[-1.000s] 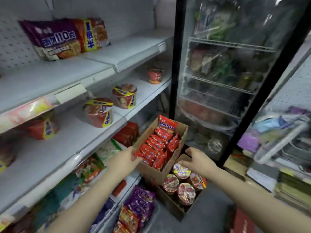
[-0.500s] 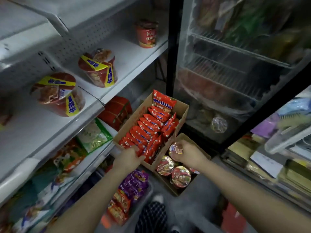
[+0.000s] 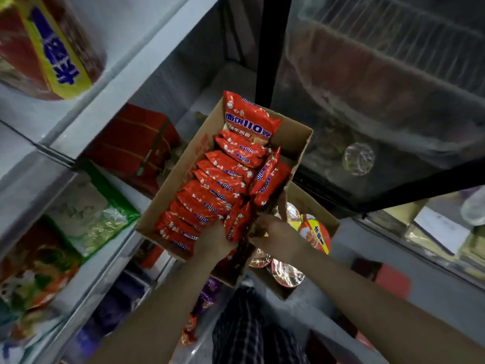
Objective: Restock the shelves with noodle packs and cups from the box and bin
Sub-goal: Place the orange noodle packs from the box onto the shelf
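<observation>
An open cardboard box (image 3: 294,137) holds a row of several red noodle packs (image 3: 223,179) standing on edge. My left hand (image 3: 214,241) reaches in at the near end, its fingers curled among the packs around one red pack (image 3: 236,223). My right hand (image 3: 278,235) grips the box's right wall, thumb pointing up along it. Below and to the right, a second cardboard box (image 3: 309,203) holds noodle cups (image 3: 287,271), one with a yellow band (image 3: 315,233). The fingertips of both hands are hidden.
White shelves (image 3: 147,67) run along the left with a large noodle bowl (image 3: 47,46), a red carton (image 3: 131,143) and green packs (image 3: 91,214). Purple packs (image 3: 207,292) lie low by my checked trouser leg (image 3: 244,327). A glass fridge door (image 3: 380,101) stands on the right.
The view has dropped closer to the box. My left hand moved from the box's near edge in among the packs. My right hand left the cups and took the box's right wall.
</observation>
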`<state>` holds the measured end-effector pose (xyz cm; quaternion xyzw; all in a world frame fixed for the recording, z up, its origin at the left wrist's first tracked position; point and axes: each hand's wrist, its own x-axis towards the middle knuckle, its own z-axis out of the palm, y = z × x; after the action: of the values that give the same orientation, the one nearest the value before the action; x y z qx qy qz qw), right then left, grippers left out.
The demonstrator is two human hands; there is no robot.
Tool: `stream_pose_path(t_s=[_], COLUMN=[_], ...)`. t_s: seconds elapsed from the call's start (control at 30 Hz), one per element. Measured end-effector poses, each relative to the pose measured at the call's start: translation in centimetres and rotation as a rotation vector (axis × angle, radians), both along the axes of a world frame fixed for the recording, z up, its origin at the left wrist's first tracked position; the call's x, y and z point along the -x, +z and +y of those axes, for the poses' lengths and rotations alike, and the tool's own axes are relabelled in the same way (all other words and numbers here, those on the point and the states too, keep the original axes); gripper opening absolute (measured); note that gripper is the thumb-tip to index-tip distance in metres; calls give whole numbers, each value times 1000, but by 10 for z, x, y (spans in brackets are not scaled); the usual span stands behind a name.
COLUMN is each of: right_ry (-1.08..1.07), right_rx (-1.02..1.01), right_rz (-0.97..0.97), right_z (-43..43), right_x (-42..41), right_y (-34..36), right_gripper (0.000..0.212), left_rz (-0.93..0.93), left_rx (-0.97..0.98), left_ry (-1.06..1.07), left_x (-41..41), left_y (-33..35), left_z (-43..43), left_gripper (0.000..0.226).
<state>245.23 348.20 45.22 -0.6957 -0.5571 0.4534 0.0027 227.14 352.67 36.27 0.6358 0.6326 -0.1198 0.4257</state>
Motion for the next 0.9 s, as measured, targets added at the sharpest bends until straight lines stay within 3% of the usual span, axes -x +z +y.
stream_pose_path(t_s=[0.17,0.3,0.4,0.53,0.63,0.77,0.9], right_ry=[-35,-60,-83,-97,-90,-74,10], right_rx=[6,-10,-34,-70,-64,-87,-197], right_rz=[34,36,53,72,82,120,201], right_z=[5,0,-3,-10,-19,-30,-30], right_x=[-7,-10,-13,-18,-21,-23,-21], right_y=[-16,-13,-6,7,19,59,122], right_gripper=[30,39,34,28,40,43,51], left_rz=[243,379,411,341,262,96,-23], left_rx=[-76,-87,-114,-186,-146,-45,-75], left_ry=[-80,-136,-119,-67,-28,6,-42], left_x=[-16,-31,-35,-20,-6,23,55], left_y=[-13,-16,-12,17,58,136,239], left_z=[-5,-2,0,1,7,19,14], left_gripper=[96,88,81,74,53,51,49])
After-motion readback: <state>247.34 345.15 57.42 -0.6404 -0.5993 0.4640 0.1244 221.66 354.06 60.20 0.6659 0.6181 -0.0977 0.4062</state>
